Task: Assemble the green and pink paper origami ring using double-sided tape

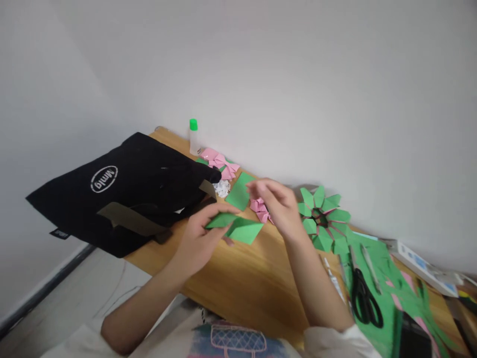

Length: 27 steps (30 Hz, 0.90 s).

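My left hand (204,241) is closed on a folded piece of green paper (246,230), pinching its left end between thumb and fingers. To its right, my right hand (278,205) is raised with loosely bent fingers, and nothing shows in it. Behind its fingertips a flat green paper square (237,193) lies on the wooden table (238,278). Folded pink paper pieces (260,211) are partly hidden by the right hand. A ring of folded green and pink paper (323,219) rests to the right, against the wall.
A black bag (149,169) covers the table's left end. A green-capped glue bottle (194,136) stands behind pink folded papers (219,161) and a white crumpled-looking heap (222,188). On the right, black-handled scissors (365,301) lie on green sheets (383,318), near a white box (425,266).
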### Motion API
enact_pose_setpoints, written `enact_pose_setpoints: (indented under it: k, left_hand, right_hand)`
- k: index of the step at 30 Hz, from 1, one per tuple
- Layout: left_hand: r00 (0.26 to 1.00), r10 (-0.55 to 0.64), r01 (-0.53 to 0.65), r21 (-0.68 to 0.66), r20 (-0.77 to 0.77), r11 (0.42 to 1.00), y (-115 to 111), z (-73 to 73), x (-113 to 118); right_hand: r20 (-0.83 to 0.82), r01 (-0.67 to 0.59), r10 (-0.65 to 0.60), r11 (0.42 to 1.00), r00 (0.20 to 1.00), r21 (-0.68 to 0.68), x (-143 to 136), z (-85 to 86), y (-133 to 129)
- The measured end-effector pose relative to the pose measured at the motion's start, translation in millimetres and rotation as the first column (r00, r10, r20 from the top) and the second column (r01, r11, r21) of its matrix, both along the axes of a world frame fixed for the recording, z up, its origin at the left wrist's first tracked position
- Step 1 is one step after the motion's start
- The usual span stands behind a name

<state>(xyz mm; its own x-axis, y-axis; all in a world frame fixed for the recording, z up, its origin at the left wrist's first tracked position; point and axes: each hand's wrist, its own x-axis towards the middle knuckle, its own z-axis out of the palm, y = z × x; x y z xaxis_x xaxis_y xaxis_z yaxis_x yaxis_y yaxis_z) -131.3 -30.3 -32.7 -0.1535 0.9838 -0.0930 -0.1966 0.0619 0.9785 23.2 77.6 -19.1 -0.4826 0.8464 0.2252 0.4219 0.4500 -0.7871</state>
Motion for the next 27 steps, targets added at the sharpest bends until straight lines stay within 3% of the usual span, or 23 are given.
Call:
enact_pose_setpoints:
  k: [2, 4, 7, 10, 13, 16, 18, 22, 27]
  left_hand:
    - [1.000, 0.003, -0.006, 0.139, 0.022, 0.990, 7, 18.9, 10]
    - [1.000, 0.003, -0.003, 0.249, -0.001, 0.969, 12, 33.9, 22]
    - [0.997, -0.026, 0.048, 0.355, -0.068, 0.934, 15, 48.0, 45]
    - [0.989, -0.120, 0.146, 0.384, -0.090, 0.912, 15, 54.8, 65]
    - [0.952, -0.299, 0.301, 0.372, -0.066, 0.878, 13, 56.7, 79]
    - [0.861, -0.507, 0.466, 0.339, 0.037, 0.817, 15, 54.3, 88]
    - [0.799, -0.585, 0.524, 0.318, 0.137, 0.790, 19, 52.1, 94]
    - [0.767, -0.583, 0.537, 0.229, 0.267, 0.812, 31, 52.7, 108]
    - [0.841, -0.516, 0.504, 0.111, 0.163, 0.857, 38, 61.2, 120]
  right_hand:
    - [-0.263, -0.039, 0.081, 0.986, 0.961, 0.159, 28, 20.5, -31]
    - [-0.263, -0.075, 0.152, 0.957, 0.953, 0.281, 50, 35.3, -56]
    - [-0.210, 0.025, 0.057, 0.929, 0.976, 0.369, 71, 45.4, -78]
    - [-0.266, 0.140, -0.029, 0.902, 0.963, 0.409, 86, 47.3, -85]
    - [-0.324, 0.228, -0.093, 0.884, 0.941, 0.408, 104, 47.5, -88]
    - [-0.336, 0.266, -0.126, 0.871, 0.933, 0.414, 121, 46.7, -91]
    - [-0.333, 0.269, -0.134, 0.874, 0.934, 0.404, 130, 45.4, -92]
    - [-0.336, 0.266, -0.141, 0.893, 0.931, 0.362, 141, 41.0, -92]
    - [-0.374, 0.288, -0.170, 0.914, 0.912, 0.286, 144, 35.0, -90]
